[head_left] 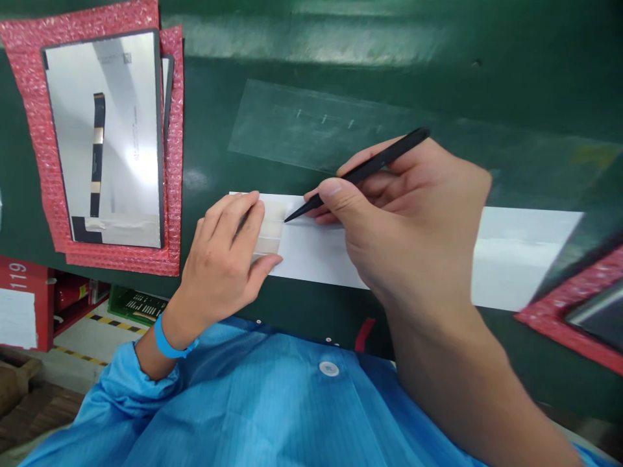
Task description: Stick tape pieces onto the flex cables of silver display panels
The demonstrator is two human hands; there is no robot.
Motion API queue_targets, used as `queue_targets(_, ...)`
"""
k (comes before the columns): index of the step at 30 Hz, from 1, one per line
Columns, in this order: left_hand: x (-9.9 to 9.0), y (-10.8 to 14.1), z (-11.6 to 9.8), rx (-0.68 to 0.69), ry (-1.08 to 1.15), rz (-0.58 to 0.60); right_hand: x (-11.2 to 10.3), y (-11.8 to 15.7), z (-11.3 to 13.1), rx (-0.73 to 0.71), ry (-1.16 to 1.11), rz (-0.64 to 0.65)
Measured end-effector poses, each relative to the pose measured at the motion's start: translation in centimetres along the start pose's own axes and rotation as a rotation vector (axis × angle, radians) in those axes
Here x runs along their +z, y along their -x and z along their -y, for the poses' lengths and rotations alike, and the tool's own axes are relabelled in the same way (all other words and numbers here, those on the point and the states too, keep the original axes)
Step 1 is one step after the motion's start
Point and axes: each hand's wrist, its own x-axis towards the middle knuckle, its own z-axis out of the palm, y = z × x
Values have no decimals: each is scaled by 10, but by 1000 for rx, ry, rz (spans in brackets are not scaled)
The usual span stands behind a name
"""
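A: Nearest?
B: Blue ESD smock [253,402] across the chest, snap button [329,368] at its centre, blue wristband [168,340] around the left wrist.
A: Hands?
B: Left hand [219,259] open, not gripping, fingers pressed flat on a translucent tape [270,227] at the near end of a white paper strip [316,246]. Right hand [394,220] closed around a black spudger [360,172], held pen-style, tip just beside the tape's edge.
A: Position of the strip?
B: Flat on the dark green desk [209,130], directly ahead of the chest, left end under the left fingers.
A: Done, and left?
B: Tape apparently already down on the strip's left end, no lifted corner visible. Long bare white stretch remaining to the right, partly behind the right hand.
A: Further out?
B: Clear film sheet [311,126] stuck on the desk past the strip. Display panel [102,139] with black ribbon cable [97,149] on red bubble wrap [172,162] at upper left. Second panel [598,318] at the right edge. Red rack numbered 119 [29,305] below the desk edge.
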Motion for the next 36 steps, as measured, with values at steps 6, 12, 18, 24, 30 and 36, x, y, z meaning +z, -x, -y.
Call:
queue_targets(6,1,0,0,3,-2,1,1,1,0,-33,47,52)
queue_targets(12,0,0,0,3,3,-7,2,1,1,-20,51,28)
queue_targets(18,0,0,0,-5,2,2,2,2,4,-29,52,33)
queue_targets(24,0,0,0,-1,4,0,3,-1,3,-70,24,21)
queue_targets(30,0,0,1,-3,-1,2,2,-5,7,-39,67,100)
queue_targets(36,-1,0,1,-3,-6,3,6,-9,7,-102,154,125)
